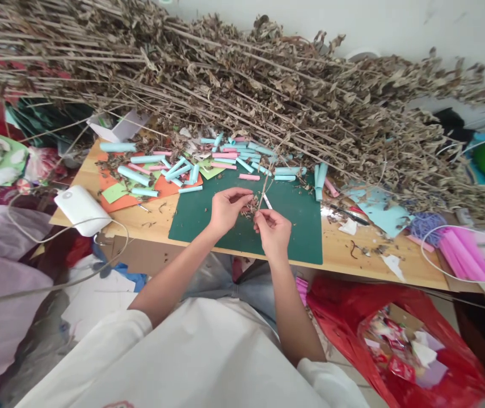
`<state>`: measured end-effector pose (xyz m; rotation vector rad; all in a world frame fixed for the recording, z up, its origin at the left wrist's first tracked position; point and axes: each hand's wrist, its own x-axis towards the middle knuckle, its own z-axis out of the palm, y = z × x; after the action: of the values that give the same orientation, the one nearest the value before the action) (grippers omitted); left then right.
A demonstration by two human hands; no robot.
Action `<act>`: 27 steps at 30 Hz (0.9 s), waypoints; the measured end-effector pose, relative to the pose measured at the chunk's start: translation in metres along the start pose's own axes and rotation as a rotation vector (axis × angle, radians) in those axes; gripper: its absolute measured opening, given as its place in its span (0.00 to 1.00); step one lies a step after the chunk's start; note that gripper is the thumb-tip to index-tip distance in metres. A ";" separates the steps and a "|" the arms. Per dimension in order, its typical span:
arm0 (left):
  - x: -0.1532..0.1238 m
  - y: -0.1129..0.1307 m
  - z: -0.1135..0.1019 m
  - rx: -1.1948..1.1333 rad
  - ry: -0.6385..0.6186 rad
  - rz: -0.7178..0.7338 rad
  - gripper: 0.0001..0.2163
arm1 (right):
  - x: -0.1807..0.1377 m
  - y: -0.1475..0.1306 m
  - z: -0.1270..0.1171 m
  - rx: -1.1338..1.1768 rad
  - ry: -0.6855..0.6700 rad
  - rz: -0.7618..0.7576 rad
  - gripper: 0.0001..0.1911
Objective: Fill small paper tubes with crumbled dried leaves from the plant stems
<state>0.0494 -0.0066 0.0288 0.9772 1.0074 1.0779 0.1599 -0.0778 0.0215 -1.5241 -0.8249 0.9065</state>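
Dried, brown leafy stalk bundle (225, 85), at back, prob. for reach w/o crowding; dark-green rectangular mat (302, 226), in front, prob. to catch crumbs. R. hand (275, 229): fingers pinch thin, brown woody stem (264, 186) over mat, prob. steadying it. L. hand (226, 211): fingertips bunched at dry, curled brown leaves (249, 208); grip can't be told.

Right hand (274, 232) pinches thin dried stem (264, 187), left hand (227, 211) just beside it at dry leaf bits (248, 211), green mat (304, 226) beneath both, blue and pink rolls (225, 155) beyond, dried-plant heap (242, 85) farther.
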 end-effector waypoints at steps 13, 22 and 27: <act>0.005 -0.008 0.014 -0.146 0.084 0.015 0.11 | -0.006 -0.006 -0.004 -0.036 0.118 -0.013 0.12; 0.004 0.000 0.009 -0.218 0.049 -0.074 0.15 | -0.013 0.000 -0.002 -0.166 0.113 -0.128 0.14; 0.021 -0.004 0.000 -0.288 0.131 -0.025 0.13 | -0.016 0.007 -0.004 -0.203 0.126 -0.156 0.13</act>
<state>0.0540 0.0127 0.0220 0.6665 0.9355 1.2391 0.1563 -0.0946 0.0162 -1.6486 -0.9514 0.6206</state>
